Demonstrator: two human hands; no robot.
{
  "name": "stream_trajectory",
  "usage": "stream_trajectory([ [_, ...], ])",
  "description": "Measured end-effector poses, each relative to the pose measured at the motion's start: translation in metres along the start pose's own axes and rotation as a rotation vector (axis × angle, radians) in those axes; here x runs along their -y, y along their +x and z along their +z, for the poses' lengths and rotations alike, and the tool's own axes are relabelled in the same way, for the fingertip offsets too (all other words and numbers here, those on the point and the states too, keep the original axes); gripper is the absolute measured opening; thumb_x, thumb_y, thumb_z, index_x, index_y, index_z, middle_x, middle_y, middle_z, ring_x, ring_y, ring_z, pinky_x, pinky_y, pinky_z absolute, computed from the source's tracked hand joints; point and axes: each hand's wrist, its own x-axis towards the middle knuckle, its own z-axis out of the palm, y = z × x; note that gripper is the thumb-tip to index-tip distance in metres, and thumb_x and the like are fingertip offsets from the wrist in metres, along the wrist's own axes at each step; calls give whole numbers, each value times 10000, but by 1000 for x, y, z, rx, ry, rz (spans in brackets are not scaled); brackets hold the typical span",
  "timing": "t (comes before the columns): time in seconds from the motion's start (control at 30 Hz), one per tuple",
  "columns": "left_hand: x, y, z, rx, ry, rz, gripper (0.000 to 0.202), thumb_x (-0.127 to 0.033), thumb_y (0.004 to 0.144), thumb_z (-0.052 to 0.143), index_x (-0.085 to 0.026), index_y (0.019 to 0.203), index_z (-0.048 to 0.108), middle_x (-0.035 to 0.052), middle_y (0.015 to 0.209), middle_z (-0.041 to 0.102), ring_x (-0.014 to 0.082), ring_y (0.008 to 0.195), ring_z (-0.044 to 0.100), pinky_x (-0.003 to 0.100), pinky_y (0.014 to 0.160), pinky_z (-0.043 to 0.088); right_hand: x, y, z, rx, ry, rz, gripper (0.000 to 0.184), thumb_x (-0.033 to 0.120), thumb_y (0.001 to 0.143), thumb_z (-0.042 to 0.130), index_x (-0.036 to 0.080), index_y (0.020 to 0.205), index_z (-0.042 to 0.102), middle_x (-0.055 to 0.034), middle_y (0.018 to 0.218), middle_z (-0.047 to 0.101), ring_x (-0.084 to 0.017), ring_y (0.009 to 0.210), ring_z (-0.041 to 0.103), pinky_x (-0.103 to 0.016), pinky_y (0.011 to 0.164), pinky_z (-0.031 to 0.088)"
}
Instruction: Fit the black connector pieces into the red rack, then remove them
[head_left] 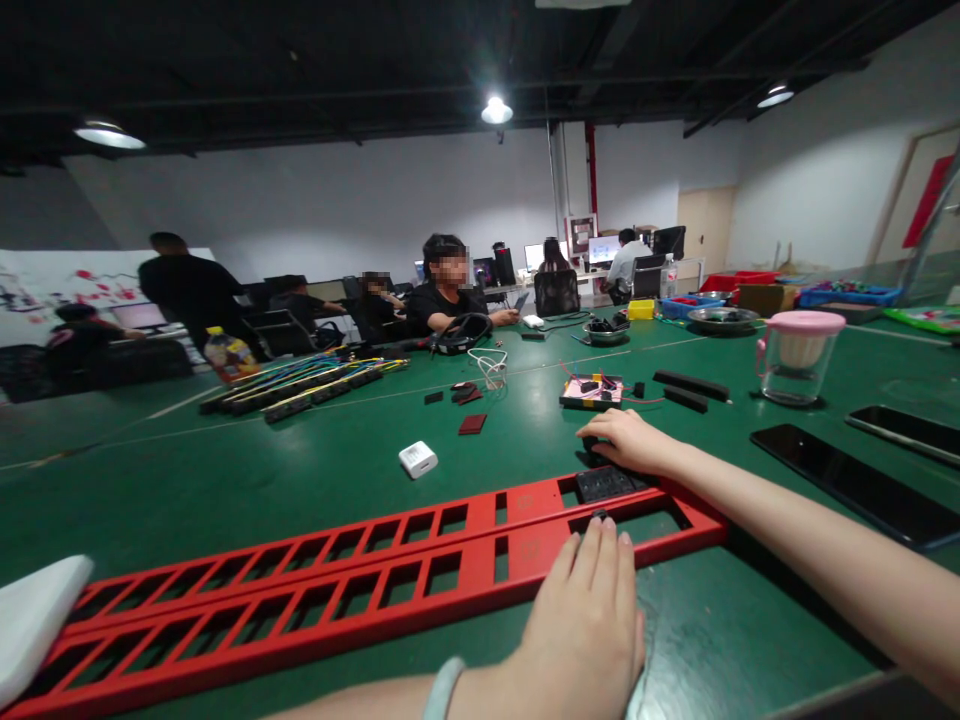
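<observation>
The grip of the left hand [581, 615] lies with fingers together, tips at a small dark piece [598, 516] in the near row of a red slotted frame [536, 548]; whether they pinch it cannot be told. The grip of the right hand [630, 442] curls at the frame's far side over a dark knob [590, 449], its closure hidden. The frame runs beside the near edge of the green surface [337, 470], presumably so that both hands reach its right end, where a black block [604, 486] occupies a far-row opening. Beyond lie a white adapter [418, 460] and a wired tray [594, 390]. Toward the surface's right edge, a phone [855, 482] and a pink-lidded jug [799, 365] appear set aside from the work.
</observation>
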Motion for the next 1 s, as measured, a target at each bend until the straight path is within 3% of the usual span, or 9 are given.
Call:
stream_trajectory([
  [0.23,0,-2,1,54,-40,-21,432,-349,836,348,-132,1180,494,93,1253,471,198,1155,450,303,936,369,2,-5,4,-65,-9,25,265,166,799,476,226,1029,591,-55,1028,576,-184,972,511,-329,794,354],
  [0.5,1,-2,1,56,-49,-20,438,-354,835,348,-143,1194,485,81,1258,468,192,1156,448,297,937,370,-3,-8,12,-290,93,-7,341,111,822,368,166,1110,540,-104,1030,461,-130,860,504,-275,765,426],
  [0.6,1,-2,0,47,-44,-21,431,-351,833,354,-143,1185,492,77,1248,479,192,1152,451,296,935,370,-2,-9,14,-364,176,-57,386,74,808,342,177,1127,533,-102,1038,416,-132,918,483,-279,800,434],
  [0.73,2,-2,0,51,-41,-14,433,-357,833,355,-140,1182,493,82,1247,479,192,1145,458,293,931,368,2,-12,11,-453,296,-102,331,130,786,444,182,1098,545,-98,1037,421,-164,1008,450,-331,872,423],
  [0.9,4,0,0,15,-17,11,430,-360,829,358,-132,1162,508,81,1226,498,191,1132,470,290,924,369,8,-19,1,-537,382,11,451,171,748,522,217,1196,487,-104,1148,385,-174,1021,452,-298,776,477],
  [1.0,5,1,-2,12,-14,29,421,-354,831,359,-129,1153,513,78,1219,505,189,1134,468,288,928,365,13,-28,-5,-550,466,120,510,216,756,542,219,1254,431,-97,1116,415,-134,869,499,-274,711,488],
])
